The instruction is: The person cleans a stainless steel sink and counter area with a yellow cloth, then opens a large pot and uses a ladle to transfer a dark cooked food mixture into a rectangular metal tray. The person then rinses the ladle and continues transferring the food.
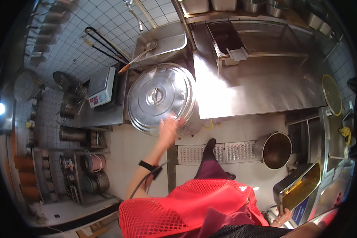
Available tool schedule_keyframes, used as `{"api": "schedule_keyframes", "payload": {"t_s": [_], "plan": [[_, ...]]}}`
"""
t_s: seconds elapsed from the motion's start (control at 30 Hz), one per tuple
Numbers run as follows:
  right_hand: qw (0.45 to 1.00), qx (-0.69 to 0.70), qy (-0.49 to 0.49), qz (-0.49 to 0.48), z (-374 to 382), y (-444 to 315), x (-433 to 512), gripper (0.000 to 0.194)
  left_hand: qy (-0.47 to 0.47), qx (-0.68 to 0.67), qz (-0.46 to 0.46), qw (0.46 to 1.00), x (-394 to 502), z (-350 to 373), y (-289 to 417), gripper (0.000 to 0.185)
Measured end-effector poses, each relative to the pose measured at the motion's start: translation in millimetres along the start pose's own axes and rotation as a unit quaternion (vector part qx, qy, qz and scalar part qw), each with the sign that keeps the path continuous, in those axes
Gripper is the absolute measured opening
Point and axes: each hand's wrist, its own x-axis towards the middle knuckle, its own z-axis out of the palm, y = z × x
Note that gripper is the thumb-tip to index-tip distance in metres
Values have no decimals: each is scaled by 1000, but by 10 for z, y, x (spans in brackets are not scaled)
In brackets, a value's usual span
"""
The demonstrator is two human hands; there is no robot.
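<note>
My left hand (168, 128), blurred and with fingers apart, is over the near rim of a large round stainless steel lid (142, 104), which covers a big pot. Whether it touches the lid is unclear. A black band and a cable are at that wrist. At the lower right, my right hand (283, 218) grips the near end of a deep rectangular metal pan (278, 190). The pan is tilted and has brownish-yellow liquid or residue inside. A ladle (150, 45) with a wooden handle rests across a metal sink (178, 44) beyond the pot.
Left of the pot, a digital scale (99, 92) stands on a counter. A steel worktable (273, 86) holds a dark-filled rectangular pan (226, 37). An uncovered pot (276, 150) stands on the floor by drain grates (200, 154). Shelves with pots (99, 180) stand at left.
</note>
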Motion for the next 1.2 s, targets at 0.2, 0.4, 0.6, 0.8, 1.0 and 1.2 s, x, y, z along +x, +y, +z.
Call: {"api": "schedule_keyframes", "payload": {"t_s": [0.2,0.4,0.6,0.8,1.0,1.2], "plan": [[994,17,107,23,801,-44,-124,33,221,91,87,967,2185,-1168,-2698,24],[990,8,132,-46,1170,-214,-564,40,-77,-265,-220,935,3263,-635,-4120,29],[987,9,156,-36,1594,-305,-821,47,-234,-559,-370,704,3130,-898,-4144,35],[989,32,141,-28,1471,-42,-782,40,22,-461,-95,882,2308,-1084,-2843,36],[983,-40,169,54,1051,421,-307,42,19,-418,-416,807,2127,-913,-2896,8],[998,39,5,42,793,823,373,46,-16,-712,-332,618,835,-1411,-1927,16]]}}
